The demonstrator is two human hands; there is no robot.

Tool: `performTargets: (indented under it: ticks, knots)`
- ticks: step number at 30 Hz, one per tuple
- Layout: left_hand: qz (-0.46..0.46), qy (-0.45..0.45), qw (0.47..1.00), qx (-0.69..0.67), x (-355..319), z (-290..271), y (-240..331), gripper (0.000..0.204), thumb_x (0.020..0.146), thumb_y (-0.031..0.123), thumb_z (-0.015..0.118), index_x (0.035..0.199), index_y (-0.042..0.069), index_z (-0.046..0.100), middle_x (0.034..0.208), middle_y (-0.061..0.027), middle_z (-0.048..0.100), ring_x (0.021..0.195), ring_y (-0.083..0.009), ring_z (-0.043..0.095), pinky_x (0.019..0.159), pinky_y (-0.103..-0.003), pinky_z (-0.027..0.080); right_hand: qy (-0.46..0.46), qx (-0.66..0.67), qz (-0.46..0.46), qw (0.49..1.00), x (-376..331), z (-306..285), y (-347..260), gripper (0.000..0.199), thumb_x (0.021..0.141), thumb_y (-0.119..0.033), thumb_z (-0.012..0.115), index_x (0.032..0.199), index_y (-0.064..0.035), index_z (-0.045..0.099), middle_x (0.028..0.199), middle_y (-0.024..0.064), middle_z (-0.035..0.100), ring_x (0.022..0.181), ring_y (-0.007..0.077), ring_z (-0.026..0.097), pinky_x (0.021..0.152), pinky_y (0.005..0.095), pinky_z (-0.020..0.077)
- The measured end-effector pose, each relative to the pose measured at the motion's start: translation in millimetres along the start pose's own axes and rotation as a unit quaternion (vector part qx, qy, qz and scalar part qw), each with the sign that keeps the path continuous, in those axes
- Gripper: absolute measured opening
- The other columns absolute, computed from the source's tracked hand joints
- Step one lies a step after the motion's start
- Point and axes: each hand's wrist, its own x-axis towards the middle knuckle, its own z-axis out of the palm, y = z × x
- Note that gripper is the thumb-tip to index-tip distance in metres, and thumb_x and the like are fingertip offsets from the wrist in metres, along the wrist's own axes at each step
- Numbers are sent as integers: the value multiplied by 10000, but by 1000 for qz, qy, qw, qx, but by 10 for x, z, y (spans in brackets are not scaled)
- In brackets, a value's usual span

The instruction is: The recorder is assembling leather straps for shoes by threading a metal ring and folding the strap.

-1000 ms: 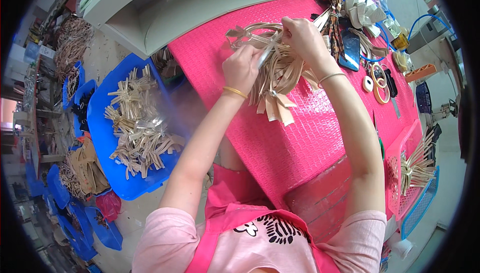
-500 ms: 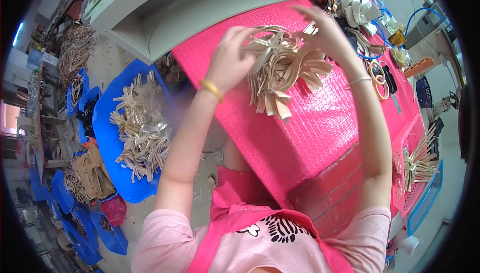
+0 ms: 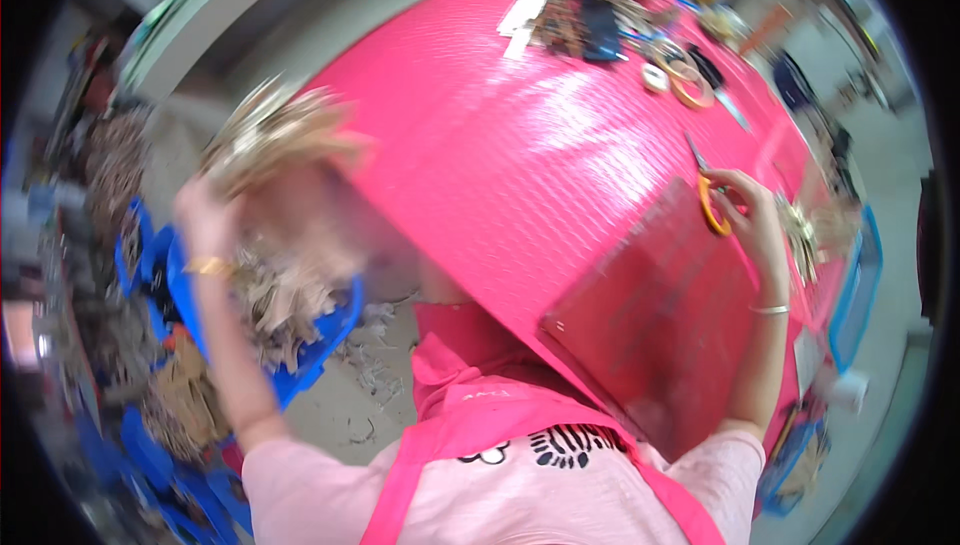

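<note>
Held out to the left over a blue tub [image 3: 330, 345], my left hand [image 3: 208, 220] is closed on a bundle of beige and gold strips [image 3: 285, 135]. Motion smears both the hand and the bundle. More strip bundles [image 3: 290, 300] lie in the tub below. On the right, my right hand [image 3: 750, 210] has its fingers around the handle of a pair of scissors with yellow grips [image 3: 713, 207]. The scissor blades point away from me over the pink-covered table [image 3: 480, 165], beside a dark red board [image 3: 660, 315].
Rolls of tape [image 3: 690, 85] and a cluster of tools and materials sit at the table's far side. A pink basket [image 3: 790, 170] with more strips stands at the right, next to a blue basket [image 3: 855, 290]. A pale machine casing [image 3: 210, 15] borders the far left.
My left hand has carried the strip bundle from the table leftward over the tub. My right hand has left the bundle, come down to the right and taken hold of the scissors.
</note>
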Motion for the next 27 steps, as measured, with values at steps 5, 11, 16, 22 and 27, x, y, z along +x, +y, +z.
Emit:
performTargets:
  ticks: [5, 11, 16, 22, 27]
  knots:
    - [-102, -197, 970, 98, -708, -97, -2308, 598, 537, 360, 705, 1023, 43, 559, 862, -197, 595, 798, -344, 566, 680, -407, 439, 15, 54, 41, 998, -498, -102, 544, 196, 775, -52, 558, 960, 13, 567, 800, 29, 582, 749, 85, 536, 666, 210, 428]
    - [-210, -323, 891, 238, -887, 481, -2298, 653, 598, 315, 687, 1160, 67, 465, 1039, -185, 538, 1007, -318, 480, 880, -400, 347, 113, 108, 113, 981, -1083, -599, 1059, 187, 818, -127, 525, 953, -7, 573, 765, 32, 578, 644, 83, 546, 572, 214, 451]
    - [145, -185, 962, -137, 288, 453, 768, 381, 750, 126, 568, 1109, 26, 486, 1120, -157, 485, 1073, -308, 421, 926, -367, 315, 203, 21, 286, 936, -1282, -1455, 2409, 273, 746, -150, 573, 973, 1, 551, 766, 79, 594, 613, 111, 565, 516, 233, 438]
    - [560, -223, 706, -371, 347, 814, 4935, 358, 763, 234, 579, 1030, 0, 531, 1081, -170, 503, 1064, -277, 441, 879, -354, 365, 87, -233, 156, 956, -902, -1355, 2981, 552, 578, -35, 617, 1098, 17, 440, 1068, 209, 480, 1037, 330, 446, 897, 350, 363]
    - [388, -562, 696, -220, -121, 1461, 6969, 765, 722, 644, 413, 1141, 7, 473, 1173, -214, 450, 1059, -309, 471, 872, -372, 380, -35, -439, 74, 895, -461, -1136, 2791, 904, 543, -27, 636, 1316, -114, 176, 1293, 177, 286, 1191, 311, 311, 988, 382, 269]
